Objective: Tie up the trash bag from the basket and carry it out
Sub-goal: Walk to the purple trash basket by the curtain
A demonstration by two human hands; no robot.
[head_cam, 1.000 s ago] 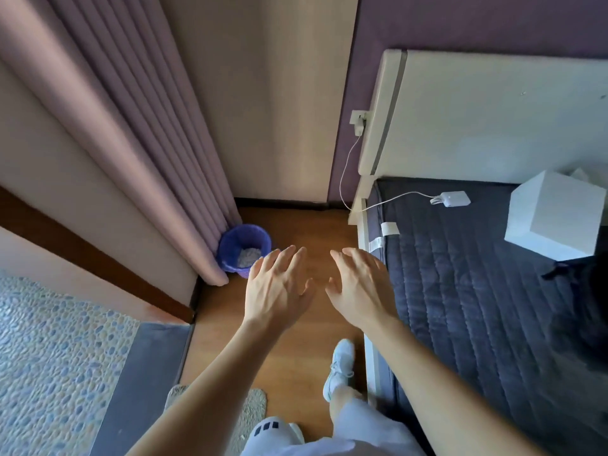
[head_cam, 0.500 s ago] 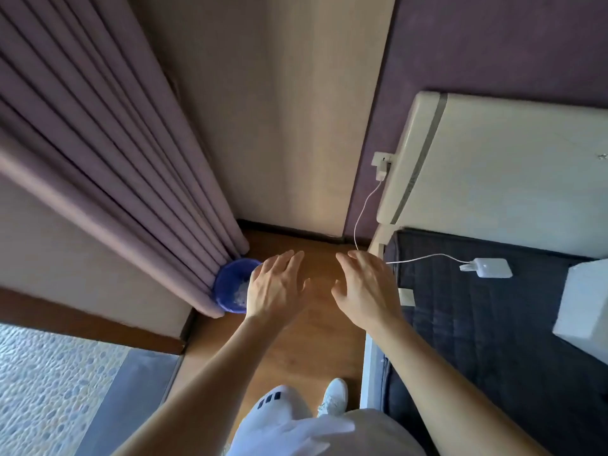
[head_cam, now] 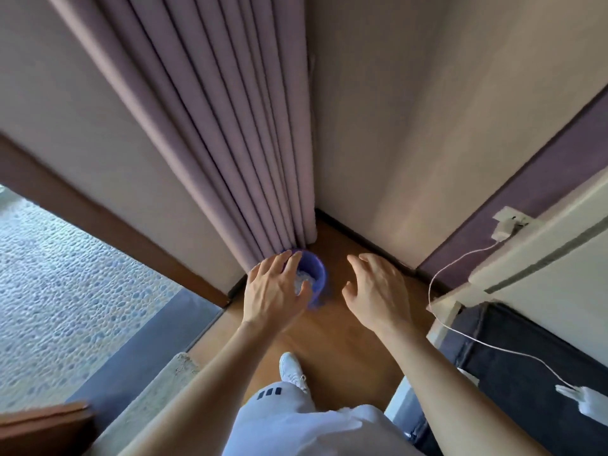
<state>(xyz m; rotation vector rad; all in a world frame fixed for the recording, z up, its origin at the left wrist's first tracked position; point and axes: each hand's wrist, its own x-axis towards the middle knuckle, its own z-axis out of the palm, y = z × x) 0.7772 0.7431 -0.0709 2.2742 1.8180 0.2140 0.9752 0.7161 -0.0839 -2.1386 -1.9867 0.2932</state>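
A small basket lined with a blue trash bag [head_cam: 316, 268] stands on the wooden floor in the corner, at the foot of the mauve curtain. White crumpled rubbish shows inside it. My left hand [head_cam: 274, 291] hovers over the basket's near left side, fingers spread, and covers part of the rim. My right hand [head_cam: 376, 291] is open too, stretched out just right of the basket and apart from it. Neither hand holds anything.
The mauve curtain [head_cam: 237, 143] hangs down to the floor behind the basket. A bed with a dark quilt [head_cam: 513, 366] and a pale headboard [head_cam: 539, 258] lies at right, with a white charger cable [head_cam: 460, 268] from a wall socket. A doorway to a pebbled floor [head_cam: 65, 274] opens at left.
The view has swung left and closer to the corner. Both hands have advanced toward the basket, and the left hand now overlaps its rim.
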